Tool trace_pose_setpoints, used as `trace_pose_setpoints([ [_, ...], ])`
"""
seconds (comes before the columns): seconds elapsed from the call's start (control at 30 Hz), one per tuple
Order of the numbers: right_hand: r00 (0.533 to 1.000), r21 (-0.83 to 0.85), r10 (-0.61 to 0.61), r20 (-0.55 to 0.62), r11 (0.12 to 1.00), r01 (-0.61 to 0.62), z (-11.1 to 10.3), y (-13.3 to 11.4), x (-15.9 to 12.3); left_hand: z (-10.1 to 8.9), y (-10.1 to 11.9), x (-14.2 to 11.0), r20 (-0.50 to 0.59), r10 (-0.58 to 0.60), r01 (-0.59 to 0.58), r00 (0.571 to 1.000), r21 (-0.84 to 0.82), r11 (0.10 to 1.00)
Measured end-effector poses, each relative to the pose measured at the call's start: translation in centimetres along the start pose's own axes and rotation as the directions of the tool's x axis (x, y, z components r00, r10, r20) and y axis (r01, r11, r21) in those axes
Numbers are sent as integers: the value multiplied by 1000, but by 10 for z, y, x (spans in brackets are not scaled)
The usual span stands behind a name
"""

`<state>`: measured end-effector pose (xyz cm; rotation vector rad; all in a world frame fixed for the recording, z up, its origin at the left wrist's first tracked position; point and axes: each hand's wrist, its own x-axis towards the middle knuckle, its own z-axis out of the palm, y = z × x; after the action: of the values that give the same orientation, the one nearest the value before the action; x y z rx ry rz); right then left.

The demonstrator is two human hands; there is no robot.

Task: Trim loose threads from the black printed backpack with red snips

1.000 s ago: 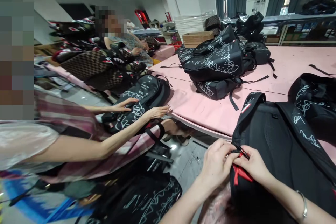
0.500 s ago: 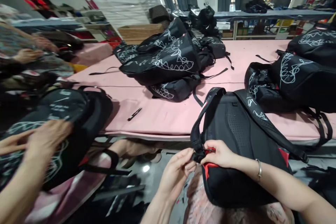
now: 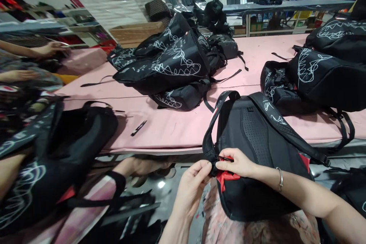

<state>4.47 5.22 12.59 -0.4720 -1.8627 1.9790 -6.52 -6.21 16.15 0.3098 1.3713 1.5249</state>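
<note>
A black backpack lies back-side up, half on the pink table's front edge and half on my lap. My left hand and my right hand meet at the lower end of its left shoulder strap. Both pinch there, fingers pressed together, beside a red fabric corner. A small dark thing sticks out between the fingers of my right hand. A bracelet circles my right wrist.
A pile of black backpacks with white scribble print sits mid-table, more lie at the right. A small dark tool lies on the pink cloth. A co-worker at the left holds another black backpack. Another person's hands show far left.
The view has swung right and the backpack now sits nearer the middle. My hands stay pinched at the strap end. The co-worker's backpack has turned and dropped lower on the left.
</note>
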Motion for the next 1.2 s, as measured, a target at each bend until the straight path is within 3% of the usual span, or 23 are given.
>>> trace_pose_setpoints([
  [0.27,998,-55,-60,-23,997,58,0,-2,-2,-3,-5,2,-45,179,-175,983,86,981],
  [0.5,998,-43,-46,41,998,47,-2,-7,-3,-4,-6,0,55,245,-248,968,61,967],
  [0.7,999,-115,-20,28,993,23,-3,-10,-5,-4,-6,0,33,228,-231,973,109,967],
  [0.83,1000,-165,15,26,986,-11,-2,-15,-8,0,-2,-2,25,266,-266,964,209,941],
  [0.93,998,-272,-21,55,962,35,-3,-20,-8,2,5,-2,55,318,-318,947,319,893],
  [1.0,996,-320,-39,84,945,64,-5,-22,-7,2,10,-2,100,263,-282,960,332,900],
  [1.13,989,-350,-35,144,933,84,-12,-20,-3,2,14,0,130,65,-90,989,200,976],
  [1.2,985,-325,-32,169,942,87,-14,-16,-2,3,11,0,120,50,-65,992,124,990],
])
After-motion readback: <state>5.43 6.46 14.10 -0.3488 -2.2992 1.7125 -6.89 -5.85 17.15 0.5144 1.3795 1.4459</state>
